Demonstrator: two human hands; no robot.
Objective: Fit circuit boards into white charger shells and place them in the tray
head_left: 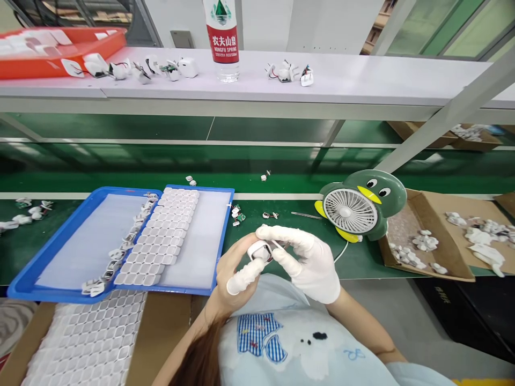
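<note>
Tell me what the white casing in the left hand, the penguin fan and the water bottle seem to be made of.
White casing: likely smooth hard plastic, by its rounded, molded-looking edges.
Penguin fan: probably smooth, semi-gloss plastic, judging by its thin, even ribs.
Water bottle: apparently clear, shiny plastic, being see-through near its base.

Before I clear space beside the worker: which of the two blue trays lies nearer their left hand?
The right blue tray, bearing rows of white squarish pieces; the left blue tray lies farther off.
</note>
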